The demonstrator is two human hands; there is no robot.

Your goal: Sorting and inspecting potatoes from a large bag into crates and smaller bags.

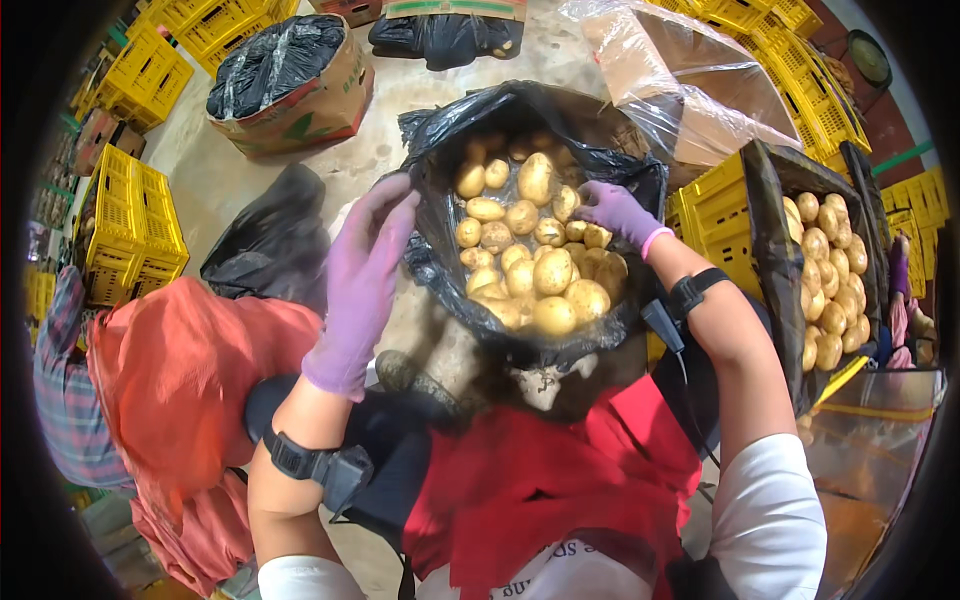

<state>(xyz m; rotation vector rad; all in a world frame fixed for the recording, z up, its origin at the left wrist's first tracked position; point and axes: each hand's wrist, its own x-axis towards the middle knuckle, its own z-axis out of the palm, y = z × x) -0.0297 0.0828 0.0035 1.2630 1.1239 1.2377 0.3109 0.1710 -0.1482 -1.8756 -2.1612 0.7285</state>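
A black plastic bag (439, 289) lies open in front of me, its rim spread wide around many yellow potatoes (553, 271). My right hand (619, 214), in a purple glove, reaches over the bag's right side. Its fingertips touch or nearly touch a potato (565, 203); whether they grip it is hard to see. My left hand (367, 262), gloved alike, is raised at the bag's left rim with fingers stretched out and nothing in it. Both forearms wear black straps with small devices.
On the right a yellow crate (712, 206) with dark lining (776, 262) holds potatoes. A carton with black plastic (300, 124) stands far left, and a plastic-covered carton (637, 60) far right. Black sheeting (266, 232) lies left. A person in orange cloth (195, 367) is close at left.
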